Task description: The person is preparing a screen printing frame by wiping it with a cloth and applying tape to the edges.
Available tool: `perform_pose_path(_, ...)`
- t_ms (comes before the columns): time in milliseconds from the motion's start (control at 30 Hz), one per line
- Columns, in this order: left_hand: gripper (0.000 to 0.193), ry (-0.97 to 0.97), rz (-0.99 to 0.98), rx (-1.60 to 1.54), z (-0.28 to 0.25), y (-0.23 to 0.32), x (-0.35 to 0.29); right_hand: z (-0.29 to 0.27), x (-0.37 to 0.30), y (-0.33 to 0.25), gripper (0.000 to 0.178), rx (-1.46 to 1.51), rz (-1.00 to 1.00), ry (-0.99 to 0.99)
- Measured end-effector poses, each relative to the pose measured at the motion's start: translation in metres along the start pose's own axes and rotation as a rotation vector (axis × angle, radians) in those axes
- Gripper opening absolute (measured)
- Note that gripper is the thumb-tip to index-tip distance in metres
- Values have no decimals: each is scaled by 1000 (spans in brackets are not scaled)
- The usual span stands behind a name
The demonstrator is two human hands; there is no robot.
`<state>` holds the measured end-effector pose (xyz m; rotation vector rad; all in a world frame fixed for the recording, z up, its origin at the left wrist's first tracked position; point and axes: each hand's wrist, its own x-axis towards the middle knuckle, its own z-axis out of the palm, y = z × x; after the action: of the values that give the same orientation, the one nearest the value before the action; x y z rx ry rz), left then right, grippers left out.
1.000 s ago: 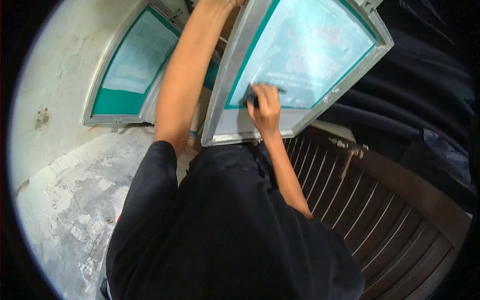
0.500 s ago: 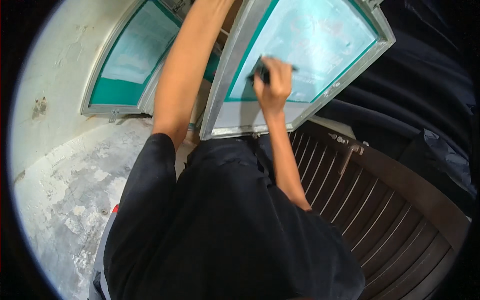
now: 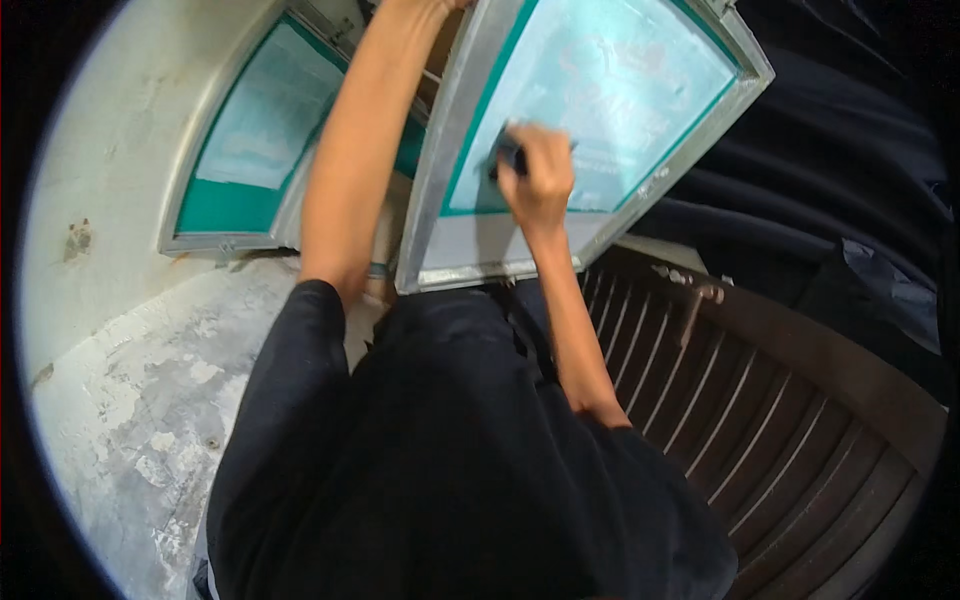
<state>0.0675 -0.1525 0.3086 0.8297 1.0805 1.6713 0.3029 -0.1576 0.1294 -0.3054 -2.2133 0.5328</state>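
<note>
A screen-printing frame (image 3: 432, 225) with a grey metal border leans in front of me, its lower edge near my waist. Its mesh (image 3: 640, 100) is green at the margins, with a broad pale-blue area and faint lettering-like marks. My right hand (image 3: 540, 175) is closed around a small black block-like tool (image 3: 506, 155), pressed to or just over the lower left of the mesh. Motion blurs the fingers, and the tool's exact kind is unclear. My left hand (image 3: 445, 4) is at the upper left border of the frame, cut off by the picture's top edge, its fingers hidden.
A second green screen frame (image 3: 230, 210) leans against the pale wall (image 3: 110, 190) at left. Worn, paint-stained concrete floor (image 3: 190, 400) lies below it. On the right stand a dark slatted panel (image 3: 760, 420) with a metal latch (image 3: 700, 305) and black sheeting (image 3: 830, 150).
My right hand and the black tool have shifted slightly left and down in the picture. The frame appears a little further left and lower too. My left hand stays at the upper border.
</note>
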Motion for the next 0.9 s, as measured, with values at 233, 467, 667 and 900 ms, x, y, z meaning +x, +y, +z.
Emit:
perform_pose_path(233,60,-3,103,-4,8,-6,16,-2,-68,-4,58,42,-13,-92)
perform_pose_path(467,65,124,97,219,-31,-2,60,-61,151,62,30,18,240,648)
perform_pose_path(667,37,152,-38,11,10,-10,49,-149,76,39,38,88,721,244)
perform_pose_path(900,32,164,35,-5,34,-3,61,-260,50,50,51,1203,982,355)
